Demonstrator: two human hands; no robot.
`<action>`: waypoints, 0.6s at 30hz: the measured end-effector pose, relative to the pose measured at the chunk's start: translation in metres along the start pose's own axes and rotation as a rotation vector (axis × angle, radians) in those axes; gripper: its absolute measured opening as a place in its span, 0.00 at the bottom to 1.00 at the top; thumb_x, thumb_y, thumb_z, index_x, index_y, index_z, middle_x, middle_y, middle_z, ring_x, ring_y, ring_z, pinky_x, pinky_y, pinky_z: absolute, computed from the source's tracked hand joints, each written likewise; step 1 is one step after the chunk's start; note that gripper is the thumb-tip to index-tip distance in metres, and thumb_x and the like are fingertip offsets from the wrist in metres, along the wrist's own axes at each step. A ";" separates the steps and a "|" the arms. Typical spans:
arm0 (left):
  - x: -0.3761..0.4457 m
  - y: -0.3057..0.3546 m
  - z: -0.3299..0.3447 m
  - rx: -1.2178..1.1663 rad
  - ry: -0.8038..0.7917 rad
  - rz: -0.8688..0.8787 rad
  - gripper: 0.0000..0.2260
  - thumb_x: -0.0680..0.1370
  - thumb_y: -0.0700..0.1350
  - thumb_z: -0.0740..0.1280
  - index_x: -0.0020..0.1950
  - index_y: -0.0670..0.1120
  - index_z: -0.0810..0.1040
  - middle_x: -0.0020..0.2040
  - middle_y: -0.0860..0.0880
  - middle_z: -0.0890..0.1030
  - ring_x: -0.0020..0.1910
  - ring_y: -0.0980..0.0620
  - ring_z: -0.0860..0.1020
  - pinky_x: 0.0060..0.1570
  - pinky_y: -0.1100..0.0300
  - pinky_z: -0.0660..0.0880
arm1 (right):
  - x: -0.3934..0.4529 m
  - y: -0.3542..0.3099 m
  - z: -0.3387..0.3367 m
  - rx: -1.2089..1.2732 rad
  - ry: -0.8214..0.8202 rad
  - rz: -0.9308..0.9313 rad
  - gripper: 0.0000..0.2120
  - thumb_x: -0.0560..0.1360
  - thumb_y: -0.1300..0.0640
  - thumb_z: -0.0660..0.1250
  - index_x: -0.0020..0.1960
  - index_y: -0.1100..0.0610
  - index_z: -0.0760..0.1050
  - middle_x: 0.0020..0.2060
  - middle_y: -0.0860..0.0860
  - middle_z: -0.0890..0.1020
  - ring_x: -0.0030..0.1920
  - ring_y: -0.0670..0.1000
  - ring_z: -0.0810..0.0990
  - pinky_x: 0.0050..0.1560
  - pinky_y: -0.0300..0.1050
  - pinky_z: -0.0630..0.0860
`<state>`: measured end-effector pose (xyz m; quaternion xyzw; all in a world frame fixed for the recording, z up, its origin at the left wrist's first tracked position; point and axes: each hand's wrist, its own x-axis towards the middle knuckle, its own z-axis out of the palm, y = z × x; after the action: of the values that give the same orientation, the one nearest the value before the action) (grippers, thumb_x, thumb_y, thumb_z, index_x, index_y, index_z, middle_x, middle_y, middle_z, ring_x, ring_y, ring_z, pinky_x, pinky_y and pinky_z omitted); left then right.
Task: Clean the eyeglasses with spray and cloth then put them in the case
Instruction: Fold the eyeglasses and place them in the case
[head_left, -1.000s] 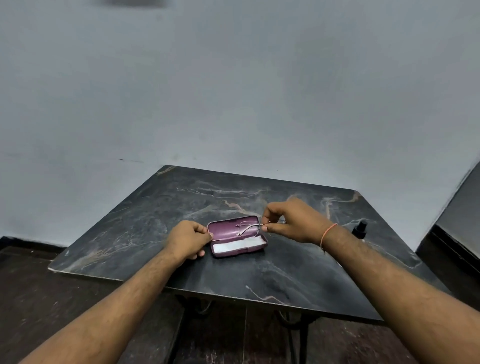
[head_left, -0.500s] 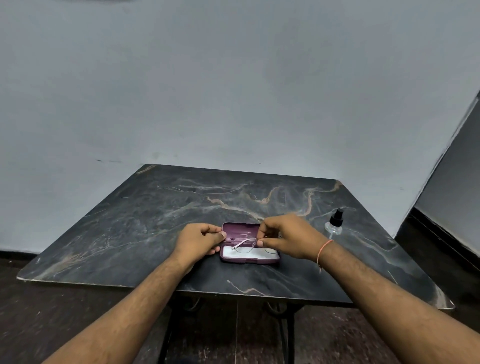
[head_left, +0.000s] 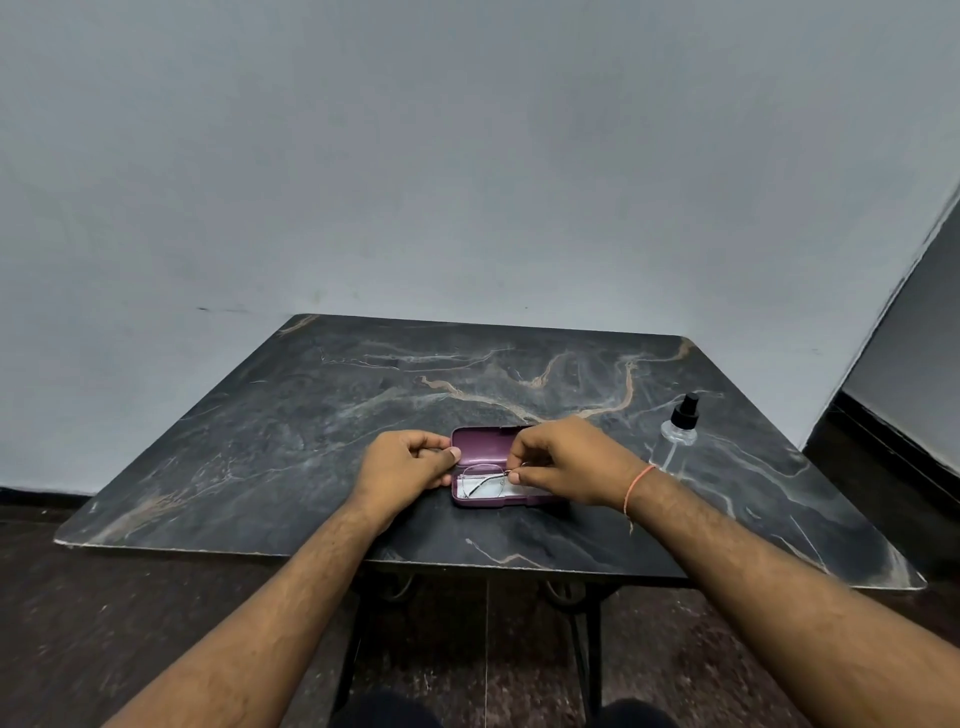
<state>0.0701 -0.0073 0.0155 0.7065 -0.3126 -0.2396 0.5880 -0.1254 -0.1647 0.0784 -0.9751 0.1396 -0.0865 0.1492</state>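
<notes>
- I see the eyeglasses lying low in the open purple case, over a white cloth; my right hand pinches their frame; my left hand grips the case's left end
- The case sits on a dark marble table; a spray bottle stands to the right, against a grey wall

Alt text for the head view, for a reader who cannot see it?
Right hand pinches thin-framed eyeglasses over an open maroon case that the left hand steadies on a dark marble table; a spray bottle stands right.
</notes>
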 end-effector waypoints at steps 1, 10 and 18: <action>0.000 0.000 0.000 0.003 -0.001 0.002 0.04 0.78 0.40 0.79 0.51 0.44 0.87 0.41 0.38 0.89 0.35 0.55 0.86 0.40 0.65 0.83 | -0.001 0.001 0.002 -0.007 0.007 0.006 0.05 0.78 0.47 0.75 0.49 0.47 0.83 0.42 0.42 0.86 0.42 0.42 0.83 0.48 0.48 0.82; -0.004 0.002 0.000 -0.023 -0.014 0.008 0.03 0.78 0.38 0.79 0.51 0.43 0.87 0.36 0.44 0.87 0.32 0.56 0.86 0.36 0.68 0.81 | -0.010 0.004 0.019 -0.021 0.165 0.033 0.05 0.78 0.48 0.75 0.49 0.49 0.84 0.42 0.41 0.85 0.43 0.41 0.78 0.41 0.29 0.67; -0.006 0.005 -0.001 -0.029 -0.019 0.018 0.03 0.78 0.38 0.78 0.50 0.45 0.87 0.40 0.39 0.88 0.34 0.54 0.87 0.38 0.67 0.83 | -0.013 0.002 0.032 -0.044 0.273 0.075 0.04 0.78 0.47 0.73 0.47 0.46 0.82 0.43 0.41 0.84 0.47 0.45 0.77 0.49 0.46 0.76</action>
<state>0.0656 -0.0030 0.0198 0.6928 -0.3212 -0.2456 0.5971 -0.1320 -0.1543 0.0463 -0.9513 0.1969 -0.2096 0.1106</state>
